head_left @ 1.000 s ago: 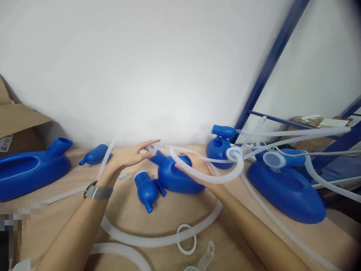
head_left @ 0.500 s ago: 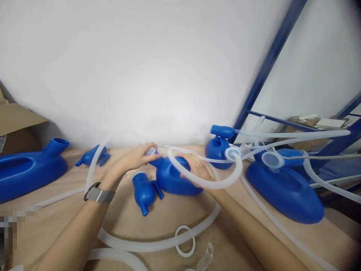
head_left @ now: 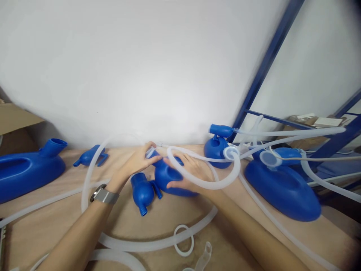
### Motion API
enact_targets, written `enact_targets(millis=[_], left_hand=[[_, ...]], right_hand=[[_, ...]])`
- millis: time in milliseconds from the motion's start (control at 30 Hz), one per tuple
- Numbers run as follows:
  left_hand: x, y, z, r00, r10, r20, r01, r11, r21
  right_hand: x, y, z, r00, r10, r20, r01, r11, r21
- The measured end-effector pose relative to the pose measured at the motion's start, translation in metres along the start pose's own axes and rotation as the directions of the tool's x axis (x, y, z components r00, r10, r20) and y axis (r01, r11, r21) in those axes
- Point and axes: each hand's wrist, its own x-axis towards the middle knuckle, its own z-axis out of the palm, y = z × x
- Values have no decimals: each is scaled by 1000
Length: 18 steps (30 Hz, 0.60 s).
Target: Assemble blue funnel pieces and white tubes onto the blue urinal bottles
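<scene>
In the middle of the bench lies a blue plastic urinal bottle [head_left: 163, 178], its neck pointing up and left. My left hand [head_left: 138, 161], with a watch at the wrist, curls its fingers round the clear cap [head_left: 150, 151] on the bottle's neck. My right hand [head_left: 194, 172] grips the bottle's body from the right, fingers over the top and thumb at the front. A looped white tube [head_left: 207, 184] passes in front of this hand. Just left of the bottle, a small blue funnel-shaped piece [head_left: 143, 192] with a handle lies on the bench.
Another blue bottle [head_left: 31, 171] and small blue piece [head_left: 88, 156] lie at left. On the right are a blue bottle [head_left: 284, 192] and a smaller-looking one [head_left: 216, 150], with tubes. A white ring [head_left: 176, 248] and coiled tube [head_left: 152, 244] lie in front. Blue metal frame [head_left: 265, 64] rises right.
My left hand has moved to the bottle's neck and closed round the clear cap. My right hand has shifted on the body, its thumb now showing at the front. The view has moved slightly.
</scene>
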Motion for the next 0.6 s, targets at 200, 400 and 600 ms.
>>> enact_targets(millis=[200,400,600], left_hand=[[-1,-5,6,999,12,-48,-15,998,-64],[-3,-5,10,999,16,-47,-23,990,-138],[-3,-5,12,997,26,-71,-37,987,-157]], right_hand=[[0,0,20,939,320,-123,-285,929,238],[5,-3,17,766,633,-110,-502,697,512],[7,-5,9,662,748,-45,-491,478,729]])
